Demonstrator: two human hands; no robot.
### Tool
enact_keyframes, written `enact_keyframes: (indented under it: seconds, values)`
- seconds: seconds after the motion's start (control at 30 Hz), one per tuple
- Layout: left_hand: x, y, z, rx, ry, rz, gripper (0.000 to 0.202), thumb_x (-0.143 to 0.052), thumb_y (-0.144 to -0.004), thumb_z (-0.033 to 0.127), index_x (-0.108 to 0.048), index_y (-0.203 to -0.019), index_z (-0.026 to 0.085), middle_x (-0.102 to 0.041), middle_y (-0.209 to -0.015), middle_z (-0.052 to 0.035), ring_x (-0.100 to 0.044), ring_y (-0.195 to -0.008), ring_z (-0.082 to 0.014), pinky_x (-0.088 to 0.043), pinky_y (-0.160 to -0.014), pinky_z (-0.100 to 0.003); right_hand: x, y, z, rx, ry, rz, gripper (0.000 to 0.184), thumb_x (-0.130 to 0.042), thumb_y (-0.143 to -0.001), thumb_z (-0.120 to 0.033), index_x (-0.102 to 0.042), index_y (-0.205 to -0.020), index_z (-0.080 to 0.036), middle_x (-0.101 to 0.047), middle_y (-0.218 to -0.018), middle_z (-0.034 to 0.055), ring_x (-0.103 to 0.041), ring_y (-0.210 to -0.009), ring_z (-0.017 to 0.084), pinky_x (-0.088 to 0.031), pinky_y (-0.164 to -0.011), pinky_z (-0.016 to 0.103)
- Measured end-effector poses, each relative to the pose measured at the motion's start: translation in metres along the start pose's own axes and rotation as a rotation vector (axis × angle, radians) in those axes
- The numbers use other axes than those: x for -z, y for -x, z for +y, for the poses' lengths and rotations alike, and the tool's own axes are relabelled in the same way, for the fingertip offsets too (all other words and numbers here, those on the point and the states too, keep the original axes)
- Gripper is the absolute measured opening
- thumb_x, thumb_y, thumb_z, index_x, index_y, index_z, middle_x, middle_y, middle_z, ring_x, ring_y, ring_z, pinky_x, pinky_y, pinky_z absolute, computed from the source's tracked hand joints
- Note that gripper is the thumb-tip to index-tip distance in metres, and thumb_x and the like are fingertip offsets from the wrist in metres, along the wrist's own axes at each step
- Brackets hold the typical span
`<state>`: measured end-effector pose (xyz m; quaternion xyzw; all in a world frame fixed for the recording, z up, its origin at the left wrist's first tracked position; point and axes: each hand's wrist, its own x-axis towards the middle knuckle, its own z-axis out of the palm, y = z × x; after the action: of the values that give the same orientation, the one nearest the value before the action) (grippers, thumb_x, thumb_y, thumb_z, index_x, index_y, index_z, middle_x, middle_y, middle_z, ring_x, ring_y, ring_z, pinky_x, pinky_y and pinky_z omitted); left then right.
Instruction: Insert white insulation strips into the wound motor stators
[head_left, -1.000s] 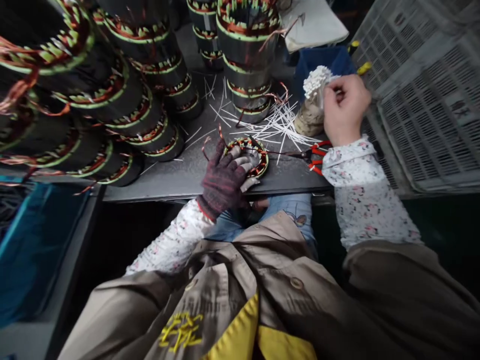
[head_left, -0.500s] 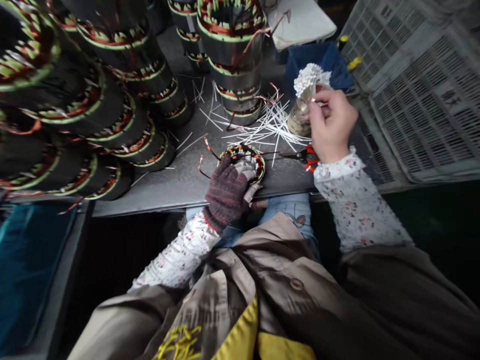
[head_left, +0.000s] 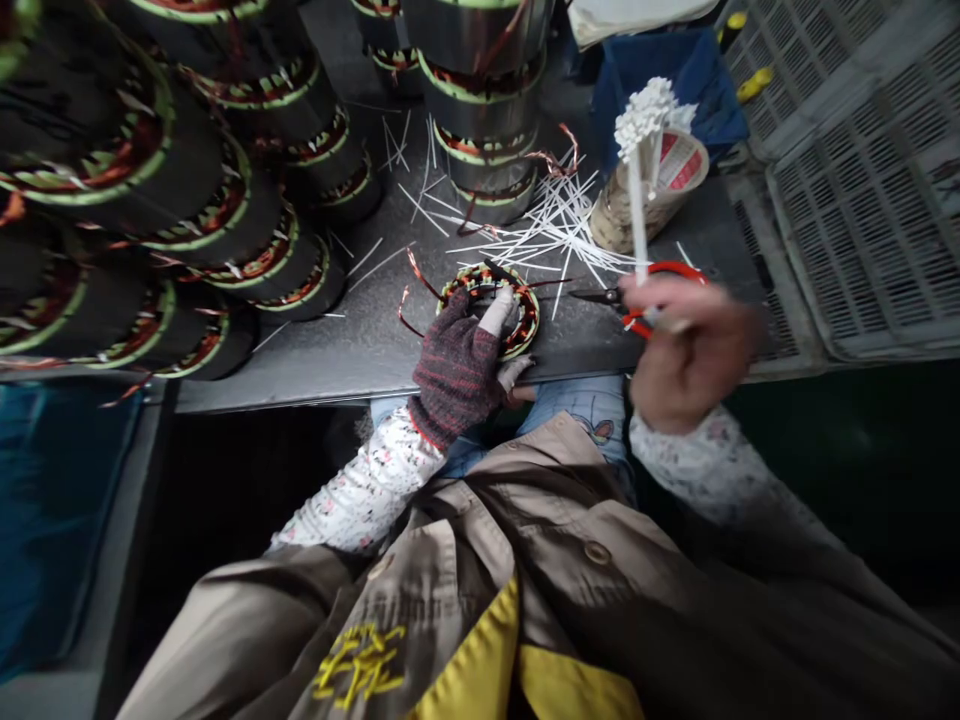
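Stator (head_left: 525, 325), lying flat near the front edge of the dark bench (head_left: 360, 375), under the left hand (head_left: 457, 368), gloved, fingers spread wide over the windings, not gripping. Right hand (head_left: 694, 350), blurred, closed narrowly on one white sleeve (head_left: 637, 215), held upright over red-handled snips (head_left: 660, 268). Sleeve bundle (head_left: 643, 118) just beyond. Loose sleeves (head_left: 547, 235) scattered on the bench. Copper leads (head_left: 417, 275) on the stator seemingly bare, so sleeving there appears left to do. Stacked stators (head_left: 225, 190) at back, apparently done, though too dim to confirm.
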<state>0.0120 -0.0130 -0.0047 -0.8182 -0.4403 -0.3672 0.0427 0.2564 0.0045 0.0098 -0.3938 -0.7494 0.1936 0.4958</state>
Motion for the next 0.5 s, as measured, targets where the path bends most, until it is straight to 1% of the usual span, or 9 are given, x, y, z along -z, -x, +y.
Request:
enact_keyframes:
  seconds: [0.07, 0.17, 0.23, 0.3, 0.37, 0.4, 0.5]
  values:
    - [0.000, 0.001, 0.000, 0.009, 0.013, -0.013, 0.072, -0.063, -0.095, 0.043, -0.033, -0.154, 0.012, -0.071, -0.117, -0.0160, -0.064, -0.126, -0.0309, -0.043, -0.120, -0.054, -0.005, 0.016, -0.010, 0.008, -0.017, -0.032, 0.022, -0.060, -0.096, -0.045, -0.064, -0.100, -0.024, -0.072, -0.116, 0.0121, -0.073, -0.106, 0.026, -0.063, -0.083, 0.043]
    - [0.000, 0.000, 0.000, 0.007, -0.023, -0.011, 0.074, -0.063, -0.096, 0.046, -0.031, -0.155, 0.015, -0.071, -0.115, -0.0135, -0.065, -0.125, -0.0310, -0.046, -0.118, -0.053, -0.010, 0.038, -0.016, 0.035, -0.049, -0.083, 0.017, -0.061, -0.095, -0.041, -0.064, -0.095, -0.024, -0.075, -0.105, 0.0098, -0.075, -0.094, 0.025, -0.063, -0.078, 0.042]
    - [0.001, 0.000, 0.000, 0.001, -0.037, 0.000, 0.074, -0.064, -0.095, 0.046, -0.031, -0.155, 0.016, -0.070, -0.117, -0.0138, -0.065, -0.125, -0.0314, -0.049, -0.116, -0.052, -0.009, 0.050, -0.017, 0.108, -0.084, -0.102, 0.011, -0.059, -0.094, -0.034, -0.063, -0.091, -0.024, -0.076, -0.094, 0.0071, -0.074, -0.085, 0.023, -0.063, -0.074, 0.040]
    - [0.001, -0.001, 0.000, 0.012, -0.015, -0.009, 0.074, -0.066, -0.095, 0.044, -0.032, -0.154, 0.017, -0.068, -0.123, -0.0159, -0.062, -0.129, -0.0328, -0.048, -0.116, -0.053, -0.007, 0.058, -0.018, 0.197, -0.102, -0.104, 0.008, -0.055, -0.094, -0.025, -0.061, -0.088, -0.025, -0.075, -0.083, 0.0046, -0.073, -0.076, 0.021, -0.062, -0.068, 0.037]
    - [0.001, 0.000, -0.001, 0.032, 0.016, -0.030, 0.073, -0.067, -0.094, 0.043, -0.033, -0.154, 0.017, -0.067, -0.127, -0.0170, -0.059, -0.134, -0.0345, -0.046, -0.118, -0.055, -0.005, 0.061, -0.019, 0.246, -0.079, -0.102, 0.010, -0.053, -0.092, -0.019, -0.059, -0.087, -0.025, -0.073, -0.078, 0.0035, -0.072, -0.071, 0.020, -0.061, -0.064, 0.035]
    - [0.001, 0.000, -0.001, 0.039, 0.030, -0.033, 0.073, -0.067, -0.094, 0.043, -0.033, -0.154, 0.017, -0.067, -0.127, -0.0169, -0.057, -0.136, -0.0351, -0.044, -0.119, -0.057, -0.006, 0.060, -0.019, 0.246, -0.056, -0.099, 0.010, -0.053, -0.092, -0.018, -0.059, -0.087, -0.024, -0.073, -0.077, 0.0035, -0.072, -0.071, 0.020, -0.060, -0.063, 0.035]
    - [0.001, 0.002, 0.000, 0.052, 0.104, 0.004, 0.071, -0.068, -0.094, 0.045, -0.038, -0.152, 0.019, -0.066, -0.131, -0.0158, -0.054, -0.140, -0.0354, -0.040, -0.123, -0.057, -0.019, 0.050, -0.024, 0.170, -0.024, -0.056, 0.011, -0.054, -0.093, -0.017, -0.062, -0.091, -0.024, -0.076, -0.083, 0.0047, -0.075, -0.076, 0.020, -0.061, -0.069, 0.034]
